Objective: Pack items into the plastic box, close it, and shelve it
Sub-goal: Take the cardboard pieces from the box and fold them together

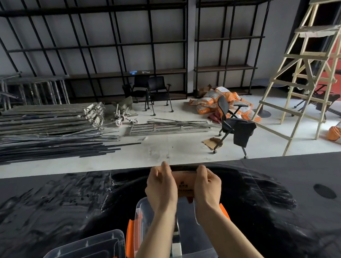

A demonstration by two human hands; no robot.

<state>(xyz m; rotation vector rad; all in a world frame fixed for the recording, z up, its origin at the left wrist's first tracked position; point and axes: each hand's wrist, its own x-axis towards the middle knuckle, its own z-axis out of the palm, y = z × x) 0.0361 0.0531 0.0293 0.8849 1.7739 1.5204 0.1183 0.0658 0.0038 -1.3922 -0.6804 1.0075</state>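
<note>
Item: flat orange-brown paper packet [185,185], clamped between my left hand [161,186] and right hand [207,184], held above the clear plastic box [148,206] for packing.

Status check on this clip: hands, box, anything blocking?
Left hand and right hand both gripping an orange packet above the open plastic box. Lid off, lying left of box. Nothing blocking.

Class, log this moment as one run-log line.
left hand: gripping orange packet | right hand: gripping same packet | packet: above open clear box | lid: off, left of box
</note>
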